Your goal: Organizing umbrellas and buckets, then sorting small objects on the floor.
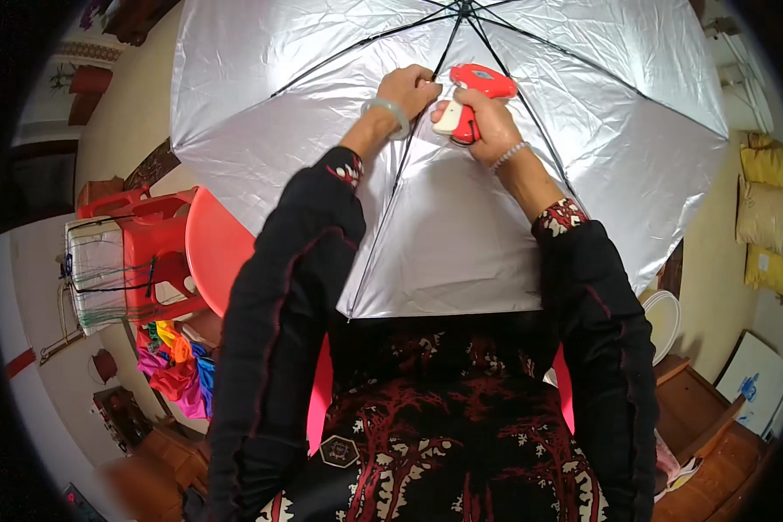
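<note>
An opened umbrella [461, 270] with a silver inner lining spreads before me, its underside facing me. Dark ribs fan out from the hub at the top edge of the view. My left hand [404, 91], a pale bangle at its wrist, has its fingers closed at a dark umbrella rib [397, 178] left of centre. Just to its right, my right hand [491, 122] grips a red-and-white handheld tool [485, 81]. Its rounded red head points up and left, and its pale handle shows below the fingers. A beaded bracelet circles that wrist. The tool's tip and the left fingertips are partly hidden.
At the left, a round red tabletop [213, 248] stands beside stacked red plastic stools [152, 261] with a bundle of pale packed material. Below lies a heap of multicoloured cloth [181, 370]. Yellow bags [770, 217] and wooden furniture [700, 435] are at the right.
</note>
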### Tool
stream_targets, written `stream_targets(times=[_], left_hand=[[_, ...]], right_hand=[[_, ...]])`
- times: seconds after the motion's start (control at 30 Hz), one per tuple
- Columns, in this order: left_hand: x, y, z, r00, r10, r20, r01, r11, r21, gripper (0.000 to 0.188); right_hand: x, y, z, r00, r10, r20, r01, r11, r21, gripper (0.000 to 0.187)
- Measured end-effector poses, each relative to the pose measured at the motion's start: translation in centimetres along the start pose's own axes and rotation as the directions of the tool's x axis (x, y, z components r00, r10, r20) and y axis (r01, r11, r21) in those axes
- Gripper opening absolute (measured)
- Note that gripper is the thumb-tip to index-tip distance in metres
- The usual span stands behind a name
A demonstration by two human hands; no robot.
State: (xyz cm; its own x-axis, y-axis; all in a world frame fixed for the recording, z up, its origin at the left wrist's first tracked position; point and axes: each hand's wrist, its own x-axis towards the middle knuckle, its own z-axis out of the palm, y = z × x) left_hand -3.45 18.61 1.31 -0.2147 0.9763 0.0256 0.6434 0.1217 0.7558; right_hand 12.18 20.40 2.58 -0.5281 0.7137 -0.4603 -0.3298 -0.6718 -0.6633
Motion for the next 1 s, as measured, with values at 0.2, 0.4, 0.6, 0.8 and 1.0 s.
stream_targets(times=[0.2, 0.4, 0.6, 0.8, 1.0], left_hand=[[-0.5, -0.6, 0.4, 0.994, -0.104, -0.039, 0.097, 0.983, -0.154, 0.028], [-0.3, -1.3, 0.4, 0.993, -0.086, -0.075, 0.071, 0.980, -0.185, 0.027], [-0.8, -1.2, 0.4, 0.998, -0.027, -0.054, 0.018, 0.986, -0.165, 0.024], [-0.7, -1.4, 0.6, 0.999, -0.014, -0.037, 0.007, 0.982, -0.189, 0.022], [-0.4, -1.5, 0.2, 0.996, 0.087, -0.012, -0.087, 0.994, -0.069, 0.022]], right_hand=[[-0.1, 0.5, 0.9, 0.996, 0.083, 0.018, -0.083, 0.997, -0.003, 0.028], [-0.1, 0.5, 1.2, 0.994, 0.107, 0.036, -0.108, 0.994, 0.006, 0.029], [-0.1, 0.0, 0.7, 0.977, 0.205, 0.054, -0.208, 0.977, 0.054, 0.028], [0.2, -0.4, 0.5, 0.973, 0.214, 0.086, -0.217, 0.976, 0.025, 0.027], [-0.2, -1.2, 0.5, 0.976, 0.198, 0.094, -0.191, 0.978, -0.085, 0.027]])
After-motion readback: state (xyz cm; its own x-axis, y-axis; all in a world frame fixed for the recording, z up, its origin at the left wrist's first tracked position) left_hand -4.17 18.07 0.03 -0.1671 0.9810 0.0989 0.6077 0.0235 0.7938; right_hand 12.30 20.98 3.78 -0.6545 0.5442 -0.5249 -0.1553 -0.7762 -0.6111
